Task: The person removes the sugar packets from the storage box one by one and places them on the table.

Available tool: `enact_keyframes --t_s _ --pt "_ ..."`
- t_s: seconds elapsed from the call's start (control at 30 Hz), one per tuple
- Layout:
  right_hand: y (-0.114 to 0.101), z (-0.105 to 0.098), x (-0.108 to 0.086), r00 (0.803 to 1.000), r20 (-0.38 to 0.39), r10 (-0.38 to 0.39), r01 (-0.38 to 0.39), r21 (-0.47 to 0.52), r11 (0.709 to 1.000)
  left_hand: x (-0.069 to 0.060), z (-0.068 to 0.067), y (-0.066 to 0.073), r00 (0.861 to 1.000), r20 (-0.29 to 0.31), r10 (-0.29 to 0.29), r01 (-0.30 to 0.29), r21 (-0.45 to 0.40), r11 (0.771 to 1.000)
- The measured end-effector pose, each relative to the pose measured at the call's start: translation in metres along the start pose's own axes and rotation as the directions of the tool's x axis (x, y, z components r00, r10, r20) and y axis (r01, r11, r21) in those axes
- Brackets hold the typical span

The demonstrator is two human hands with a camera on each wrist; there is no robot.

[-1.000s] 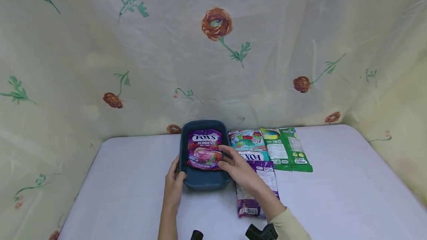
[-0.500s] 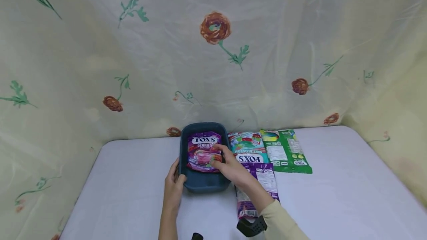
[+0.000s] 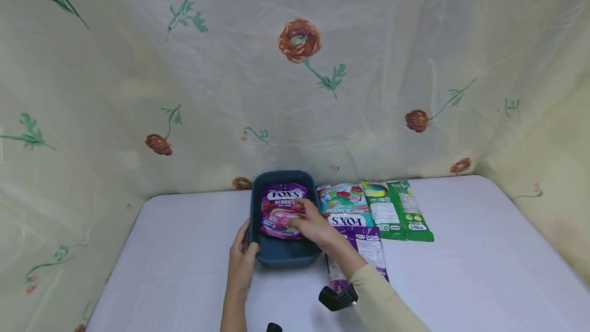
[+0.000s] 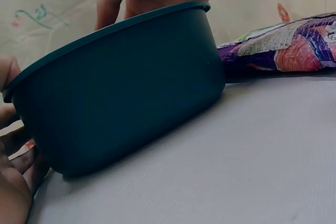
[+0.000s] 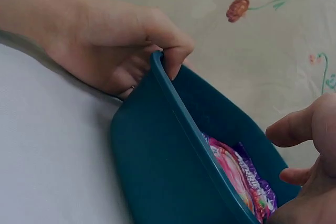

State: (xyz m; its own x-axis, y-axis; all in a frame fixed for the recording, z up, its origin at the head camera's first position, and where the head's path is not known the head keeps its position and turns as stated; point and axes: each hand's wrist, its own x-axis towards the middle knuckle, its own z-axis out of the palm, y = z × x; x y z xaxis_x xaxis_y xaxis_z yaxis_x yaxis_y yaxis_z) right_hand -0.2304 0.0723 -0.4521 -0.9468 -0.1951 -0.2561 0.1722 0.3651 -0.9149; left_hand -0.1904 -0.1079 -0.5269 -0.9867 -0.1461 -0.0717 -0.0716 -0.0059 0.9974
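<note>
A dark blue-green plastic basin [image 3: 288,259] stands on the white table. Inside it lies a purple bag of Fox's berries candy [image 3: 281,200], label up. My left hand [image 3: 241,260] grips the basin's near left side; in the right wrist view its thumb hooks over the rim and the fingers stay outside. Over the basin's right side reaches my right hand [image 3: 318,229], fingertips at the candy bag's right half. In the right wrist view, the right hand's thumb and finger [image 5: 294,129] are spread apart above the bag. Whether they press on it is unclear.
Right of the basin lie a teal Fox's candy bag [image 3: 343,199], a green bag [image 3: 398,211] and another purple bag [image 3: 369,247], partly under my right forearm. A flowered curtain [image 3: 295,117] hangs behind the table [image 3: 193,240].
My right hand has moved left, from the candy bag's right edge to over its right half. The left hand keeps its grip on the basin. The bag lies nearly as before.
</note>
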Motion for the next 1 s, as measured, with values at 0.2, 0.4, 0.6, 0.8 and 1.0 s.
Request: enact_keyframes --t_s 0.2,0.4,0.6,0.8,1.0 --pt "0.002 0.004 0.005 1.000 -0.009 0.015 -0.015 0.000 1.000 0.000 0.001 -0.002 1.000 -0.006 0.003 -0.003 0.003 1.000" --pt "0.002 0.008 0.010 0.999 -0.033 0.034 -0.034 -0.011 0.999 -0.001 0.001 -0.001 1.000 -0.008 0.010 -0.010 0.019 1.000" --pt "0.003 0.011 0.012 0.998 -0.068 0.003 -0.006 -0.054 0.999 -0.001 0.001 0.002 1.000 0.000 0.010 -0.010 0.011 1.000" --pt "0.004 0.012 0.013 0.995 -0.103 -0.004 -0.001 -0.046 0.999 -0.001 0.000 0.003 1.000 0.003 0.017 -0.017 -0.003 1.000" --pt "0.005 0.013 0.012 0.995 -0.092 0.027 -0.030 -0.031 0.999 -0.001 0.000 0.002 1.000 0.009 0.020 -0.020 -0.003 1.000"
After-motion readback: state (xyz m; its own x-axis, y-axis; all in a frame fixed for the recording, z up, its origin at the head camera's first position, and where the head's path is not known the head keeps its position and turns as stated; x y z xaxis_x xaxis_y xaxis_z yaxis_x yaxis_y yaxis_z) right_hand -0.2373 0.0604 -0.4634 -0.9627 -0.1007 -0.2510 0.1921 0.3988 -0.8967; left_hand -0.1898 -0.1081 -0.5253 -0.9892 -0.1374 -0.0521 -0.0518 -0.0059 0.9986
